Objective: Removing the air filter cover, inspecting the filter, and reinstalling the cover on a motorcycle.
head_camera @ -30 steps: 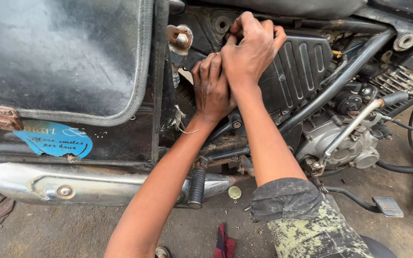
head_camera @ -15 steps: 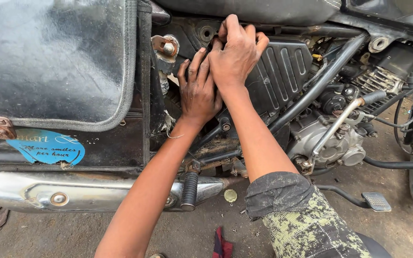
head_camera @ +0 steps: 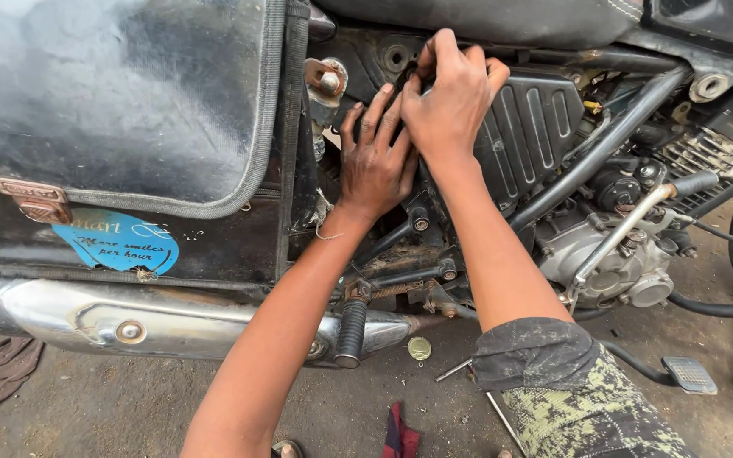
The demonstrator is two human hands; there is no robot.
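While both hands press the bike's side:
Side cover [head_camera: 529, 127]: stiff plastic, light; best gripped along edges.
Left hand [head_camera: 375, 165]: fingers spread flat.
Right hand [head_camera: 451, 97]: fingers curled on the cover's corner.

Single head camera, looking down at a motorcycle's side.

Close range, within arm's reach: both forearms enter from the bottom edge, ground [head_camera: 171, 416] below the exhaust pipe [head_camera: 163, 326].
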